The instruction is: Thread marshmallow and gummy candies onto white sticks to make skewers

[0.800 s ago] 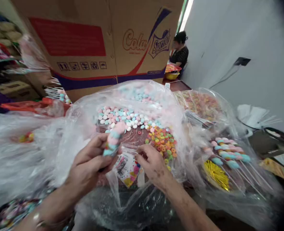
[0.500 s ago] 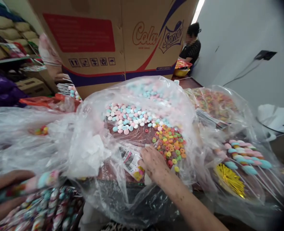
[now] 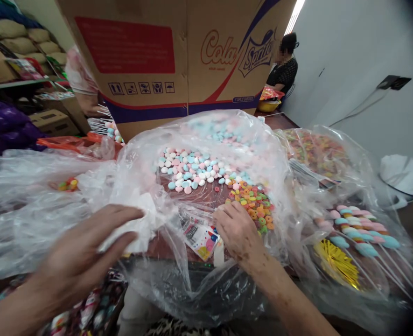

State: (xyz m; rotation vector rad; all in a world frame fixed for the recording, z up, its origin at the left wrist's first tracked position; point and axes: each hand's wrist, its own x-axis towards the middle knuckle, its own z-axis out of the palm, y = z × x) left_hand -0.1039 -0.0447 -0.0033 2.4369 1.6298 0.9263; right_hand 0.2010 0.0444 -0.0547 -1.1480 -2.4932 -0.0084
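My left hand [image 3: 83, 247] reaches over the clear plastic, thumb and fingers apart, with nothing between them, near a white crumpled sheet [image 3: 141, 219]. My right hand [image 3: 236, 228] has its fingers bent together at the edge of a printed packet [image 3: 197, 235]; what its fingertips hold, if anything, is hidden. Right behind it lie ring-shaped candies [image 3: 255, 205] in orange, green and yellow. Pink, white and blue round candies [image 3: 192, 170] spread farther back inside the large open plastic bag [image 3: 136, 149].
A large cardboard box [image 3: 150, 56] stands behind the bag. At the right are candy skewers [image 3: 363, 226], gold ties [image 3: 337, 263] and a bag of ring candies [image 3: 318, 149]. Wrapped skewers [image 3: 97, 310] fill a container at the lower left. A person [image 3: 285, 65] is in the background.
My left hand has let go of the candy skewer and moved right and up to the white sheet. My right hand stays by the packet with its fingers bent. The view has shifted slightly.
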